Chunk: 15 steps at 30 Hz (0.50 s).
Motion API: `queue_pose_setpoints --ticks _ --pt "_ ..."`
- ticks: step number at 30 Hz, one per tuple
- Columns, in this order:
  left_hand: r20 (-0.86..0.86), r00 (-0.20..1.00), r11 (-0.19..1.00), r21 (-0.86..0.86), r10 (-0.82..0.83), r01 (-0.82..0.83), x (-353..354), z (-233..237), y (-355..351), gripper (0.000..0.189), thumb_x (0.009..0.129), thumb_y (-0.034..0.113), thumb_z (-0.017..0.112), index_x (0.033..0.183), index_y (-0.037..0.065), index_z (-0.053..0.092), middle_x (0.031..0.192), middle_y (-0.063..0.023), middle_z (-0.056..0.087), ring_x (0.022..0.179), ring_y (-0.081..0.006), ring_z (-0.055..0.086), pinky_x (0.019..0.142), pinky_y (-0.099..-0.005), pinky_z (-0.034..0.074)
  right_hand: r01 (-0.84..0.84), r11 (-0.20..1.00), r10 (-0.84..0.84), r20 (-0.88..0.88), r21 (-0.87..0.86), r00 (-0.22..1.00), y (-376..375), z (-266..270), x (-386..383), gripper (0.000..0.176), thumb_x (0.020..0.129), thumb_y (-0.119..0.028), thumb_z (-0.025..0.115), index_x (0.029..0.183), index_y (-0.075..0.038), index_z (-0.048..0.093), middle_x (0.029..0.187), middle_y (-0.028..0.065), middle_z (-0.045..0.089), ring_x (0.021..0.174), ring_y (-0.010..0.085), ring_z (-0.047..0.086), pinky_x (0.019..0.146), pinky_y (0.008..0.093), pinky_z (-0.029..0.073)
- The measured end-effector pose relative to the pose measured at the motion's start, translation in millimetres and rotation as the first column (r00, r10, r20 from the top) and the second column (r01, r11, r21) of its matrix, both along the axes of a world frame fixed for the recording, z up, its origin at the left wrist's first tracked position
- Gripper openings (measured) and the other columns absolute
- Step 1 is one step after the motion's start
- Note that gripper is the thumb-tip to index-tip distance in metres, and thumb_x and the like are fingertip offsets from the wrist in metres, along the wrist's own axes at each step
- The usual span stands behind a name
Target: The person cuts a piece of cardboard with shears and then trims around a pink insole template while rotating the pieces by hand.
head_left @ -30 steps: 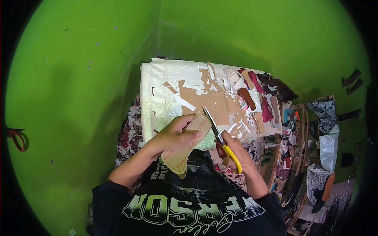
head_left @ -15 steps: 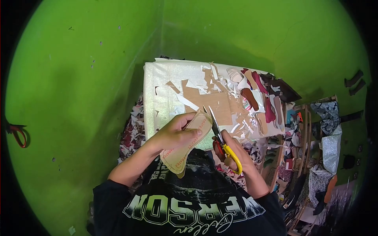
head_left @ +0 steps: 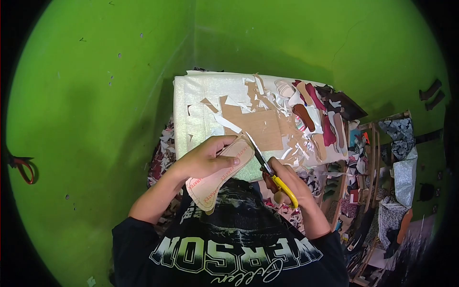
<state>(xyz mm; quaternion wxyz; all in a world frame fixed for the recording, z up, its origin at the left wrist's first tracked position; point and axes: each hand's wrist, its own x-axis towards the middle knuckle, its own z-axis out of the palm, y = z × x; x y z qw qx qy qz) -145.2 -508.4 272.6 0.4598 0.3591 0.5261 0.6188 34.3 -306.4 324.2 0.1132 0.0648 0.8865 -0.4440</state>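
My left hand (head_left: 213, 157) grips a tan insole-shaped board (head_left: 206, 191) printed with red lettering, thumb flat on its face and fingers behind it. A line is drawn just inside the board's edge. In my right hand (head_left: 287, 184) is a pair of scissors (head_left: 285, 191) with yellow and red handles. Their blades point up and away, closed or nearly so, with the tips right at the board's upper end. Both hands are held over my lap, at the near side of the table.
The cloth-covered table (head_left: 191, 95) carries a brown cardboard sheet (head_left: 260, 126), scattered offcuts and several cut sole shapes (head_left: 302, 118). Fabric scraps (head_left: 160, 153) lie below it. Shelving with materials (head_left: 368, 167) stands right; red-handled scissors (head_left: 24, 167) hang on the left wall.
The scissor blades have come together at the board's upper end. The board and my left hand have shifted slightly left; my right hand has moved slightly right.
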Motion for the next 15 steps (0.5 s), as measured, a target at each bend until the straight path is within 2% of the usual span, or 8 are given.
queue_pose_setpoints --ticks 1,4,7,10,12,15 --pt "-0.02 0.999 0.999 -0.019 -0.027 0.027 -1.6 3.3 0.3 0.038 0.091 0.006 0.064 0.127 -0.005 0.055 0.108 -0.0091 0.066 0.096 -0.0103 0.058 0.086 -0.0268 0.048 0.006 1.0 -0.006 0.002 -0.021 1.0 0.6 -1.8 0.9 0.057 0.068 -0.053 0.06 0.09 -0.003 0.045 0.07 0.0131 0.052 0.064 0.033 0.049 0.063 0.0381 0.04" --pt "-0.057 0.995 0.995 -0.065 -0.078 0.074 -4.5 14.4 -0.8 0.038 0.091 0.006 0.065 0.125 -0.005 0.055 0.107 -0.01 0.066 0.095 -0.0106 0.058 0.085 -0.0267 0.048 -0.053 0.999 0.053 -0.014 -0.004 0.999 6.4 -3.0 1.6 0.079 0.066 -0.063 0.077 0.101 0.0 0.043 0.071 0.0177 0.059 0.071 0.0412 0.057 0.066 0.0426 0.044" --pt "-0.063 0.995 0.993 -0.096 -0.08 0.074 -5.8 15.7 -0.7 0.037 0.09 0.006 0.065 0.125 -0.004 0.056 0.107 -0.0105 0.067 0.095 -0.0111 0.058 0.085 -0.0269 0.048 -0.097 0.99 0.102 -0.047 0.106 0.994 10.3 -5.9 3.8 0.081 0.063 -0.061 0.08 0.102 0.001 0.044 0.073 0.0197 0.059 0.072 0.0437 0.056 0.066 0.0438 0.044" --pt "-0.1 0.99 0.989 -0.126 -0.095 0.082 -7.7 12.5 -1.7 0.036 0.09 0.006 0.065 0.124 -0.004 0.056 0.106 -0.0092 0.067 0.095 -0.0107 0.058 0.084 -0.0266 0.048 -0.1 0.985 0.107 -0.042 0.143 0.993 11.6 -0.6 5.2 0.079 0.063 -0.054 0.083 0.103 0.001 0.044 0.074 0.0207 0.058 0.072 0.0458 0.054 0.067 0.0447 0.044" --pt "-0.117 0.989 0.991 -0.111 -0.09 0.077 -8.6 7.9 -1.0 0.034 0.091 0.007 0.066 0.122 -0.005 0.056 0.105 -0.0065 0.066 0.095 -0.009 0.057 0.084 -0.0256 0.047 -0.112 0.989 0.116 -0.034 0.101 0.993 12.4 2.8 1.3 0.075 0.063 -0.048 0.086 0.104 0.0 0.045 0.074 0.0207 0.058 0.072 0.0464 0.053 0.066 0.0445 0.044" --pt "-0.133 0.971 0.972 -0.157 -0.198 0.177 -11.3 16.2 2.5 0.034 0.091 0.007 0.066 0.121 -0.005 0.057 0.105 -0.0068 0.066 0.095 -0.0094 0.057 0.085 -0.0255 0.047 -0.117 0.987 0.123 -0.046 0.113 0.991 12.5 3.0 0.7 0.074 0.062 -0.044 0.087 0.104 0.001 0.045 0.073 0.0208 0.057 0.069 0.0471 0.05 0.064 0.0436 0.043"
